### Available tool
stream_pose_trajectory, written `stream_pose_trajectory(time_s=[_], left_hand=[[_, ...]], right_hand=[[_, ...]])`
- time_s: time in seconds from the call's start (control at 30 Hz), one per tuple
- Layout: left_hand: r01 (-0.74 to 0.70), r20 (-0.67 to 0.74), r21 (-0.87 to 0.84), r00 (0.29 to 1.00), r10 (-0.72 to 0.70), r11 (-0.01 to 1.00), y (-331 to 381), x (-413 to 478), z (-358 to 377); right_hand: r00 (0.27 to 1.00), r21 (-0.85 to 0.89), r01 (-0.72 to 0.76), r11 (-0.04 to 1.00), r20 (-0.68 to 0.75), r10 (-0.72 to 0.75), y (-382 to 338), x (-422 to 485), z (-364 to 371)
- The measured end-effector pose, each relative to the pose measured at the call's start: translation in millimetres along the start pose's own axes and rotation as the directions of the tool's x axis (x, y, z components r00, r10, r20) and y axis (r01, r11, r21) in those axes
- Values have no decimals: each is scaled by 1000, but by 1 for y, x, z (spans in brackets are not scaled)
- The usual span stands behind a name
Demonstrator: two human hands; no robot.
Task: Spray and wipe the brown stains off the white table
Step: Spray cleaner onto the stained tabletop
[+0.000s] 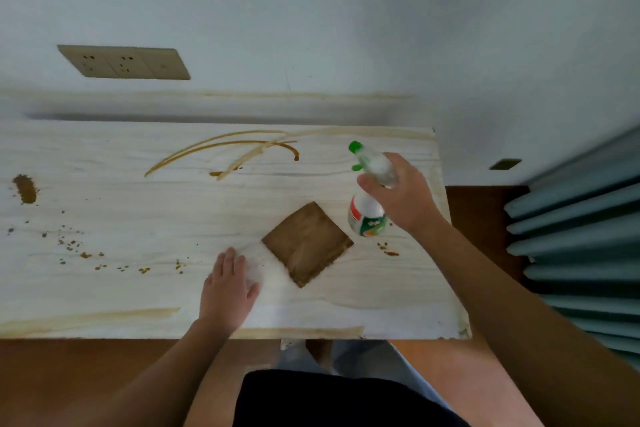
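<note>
The white table (173, 288) carries brown stains: long curved streaks (225, 147) at the back, a blotch (25, 188) at the far left, and several small spots (104, 260) toward the front left. My right hand (398, 194) grips a spray bottle (367, 215) with a green nozzle, held above the table's right side and pointing left. A cloth lies in the middle, half stained brown (306, 243) and half white. My left hand (228, 288) lies flat on the cloth's white part (265, 263).
A wall with a beige socket panel (124, 62) stands behind the table. A grey-green curtain (581, 236) hangs at the right. Brown floor shows in front of the table and at its right end. Small brown spots (388, 248) lie just right of the cloth.
</note>
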State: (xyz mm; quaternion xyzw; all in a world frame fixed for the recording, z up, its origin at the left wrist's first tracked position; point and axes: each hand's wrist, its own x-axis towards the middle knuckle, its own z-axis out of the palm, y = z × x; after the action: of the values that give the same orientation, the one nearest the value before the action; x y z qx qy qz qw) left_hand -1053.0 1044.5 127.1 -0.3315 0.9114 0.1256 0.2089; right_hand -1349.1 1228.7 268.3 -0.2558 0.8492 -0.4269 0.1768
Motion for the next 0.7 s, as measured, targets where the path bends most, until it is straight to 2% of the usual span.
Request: stream_pose_trajectory(time_s=[0.2,0.33,0.5,0.7], left_hand=[[69,21,22,997,-69,997,14,1,3],[99,44,1,994,-99,995,20,1,3],[140,61,-13,988,-139,990,26,1,1],[120,77,0,990,-119,993,28,-3,-2]], right_hand=[[999,-120,27,992,-30,-30,28,53,-32],[997,-49,2,999,-77,-6,41,77,-33],[997,-12,42,999,-72,-43,45,94,-19],[997,18,-80,997,-22,80,64,82,3]])
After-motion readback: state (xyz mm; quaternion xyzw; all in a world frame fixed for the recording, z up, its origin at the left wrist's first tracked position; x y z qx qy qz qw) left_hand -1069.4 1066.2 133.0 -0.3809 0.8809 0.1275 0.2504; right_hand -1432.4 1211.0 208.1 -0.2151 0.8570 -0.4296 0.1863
